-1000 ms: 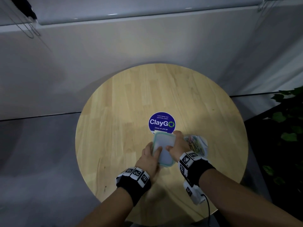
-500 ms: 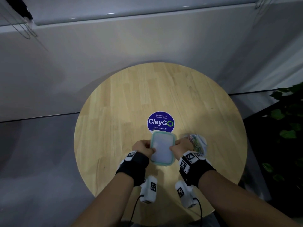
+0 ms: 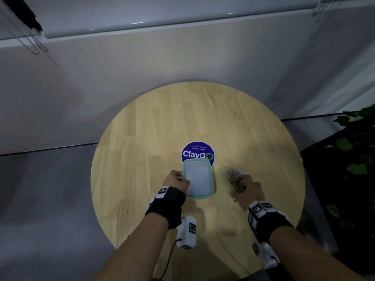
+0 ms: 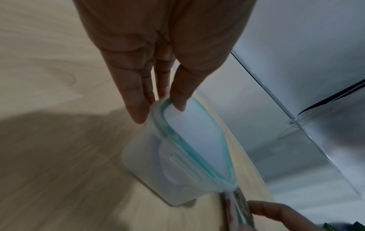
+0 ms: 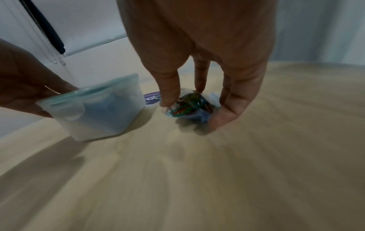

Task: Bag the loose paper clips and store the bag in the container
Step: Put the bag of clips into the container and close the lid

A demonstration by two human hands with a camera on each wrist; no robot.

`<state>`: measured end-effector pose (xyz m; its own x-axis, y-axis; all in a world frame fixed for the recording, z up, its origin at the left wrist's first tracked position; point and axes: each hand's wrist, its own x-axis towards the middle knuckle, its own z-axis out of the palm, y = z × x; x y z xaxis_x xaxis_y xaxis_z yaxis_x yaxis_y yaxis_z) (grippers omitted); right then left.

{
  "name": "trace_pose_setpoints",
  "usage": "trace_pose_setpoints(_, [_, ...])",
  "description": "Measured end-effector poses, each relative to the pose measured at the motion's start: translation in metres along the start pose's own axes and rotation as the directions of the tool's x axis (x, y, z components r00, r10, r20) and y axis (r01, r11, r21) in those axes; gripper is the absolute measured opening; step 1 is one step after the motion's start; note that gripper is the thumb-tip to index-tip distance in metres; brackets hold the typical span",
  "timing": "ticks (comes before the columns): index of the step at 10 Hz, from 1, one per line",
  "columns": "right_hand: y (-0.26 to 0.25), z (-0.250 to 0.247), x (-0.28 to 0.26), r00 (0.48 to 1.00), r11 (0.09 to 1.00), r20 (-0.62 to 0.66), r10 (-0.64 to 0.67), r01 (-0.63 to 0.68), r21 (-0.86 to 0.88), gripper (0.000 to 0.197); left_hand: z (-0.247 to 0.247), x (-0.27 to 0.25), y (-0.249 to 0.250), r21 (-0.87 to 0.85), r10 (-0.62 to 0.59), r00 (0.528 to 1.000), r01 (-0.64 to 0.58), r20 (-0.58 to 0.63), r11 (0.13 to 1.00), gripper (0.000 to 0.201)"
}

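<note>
A translucent container (image 3: 197, 179) with a teal rim sits near the middle of the round wooden table (image 3: 152, 138). My left hand (image 3: 176, 180) pinches its near left corner, thumb over the rim and fingers on the outer wall (image 4: 154, 164). To its right lies a clear bag of coloured paper clips (image 3: 235, 176). My right hand (image 3: 246, 187) reaches down on it, fingers and thumb curled round the bag (image 5: 189, 104). The right wrist view shows the container (image 5: 98, 115) just left of the bag, with a side latch flap folded down.
A round blue ClayGo sticker (image 3: 197, 152) is on the table just beyond the container. A pale wall and window blind stand behind the table. Green plant leaves (image 3: 353, 159) hang at the right, past the table's edge.
My right hand has let go of the container's right side and moved right onto the bag of clips. My left hand still holds the container's left side.
</note>
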<state>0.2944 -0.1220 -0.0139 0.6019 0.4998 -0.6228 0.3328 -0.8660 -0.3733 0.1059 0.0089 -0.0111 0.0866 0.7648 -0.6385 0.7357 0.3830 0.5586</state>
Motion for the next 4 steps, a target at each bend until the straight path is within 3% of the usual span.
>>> trace_pose_setpoints(1, [-0.019,0.013,0.001,0.998,0.994,-0.033,-0.050,0.053,0.097,0.068,0.003,0.001,0.002,-0.008,0.001,1.000,-0.001,0.025,1.000,0.038])
trace_pose_setpoints(2, [-0.037,0.013,-0.005,0.996,0.987,0.025,-0.082,0.078,0.137,0.062,0.005,-0.002,0.001,-0.036,-0.029,0.998,0.031,0.047,0.999,0.042])
trace_pose_setpoints(3, [-0.041,0.002,-0.006,0.992,0.976,-0.014,-0.127,0.127,0.176,0.055,-0.003,-0.004,-0.002,-0.038,-0.012,1.000,0.013,0.017,0.999,0.045])
trace_pose_setpoints(4, [-0.040,-0.032,-0.021,0.971,0.935,-0.091,-0.223,0.239,0.260,0.040,-0.022,-0.022,-0.022,0.070,0.055,0.998,-0.057,0.032,0.996,0.038])
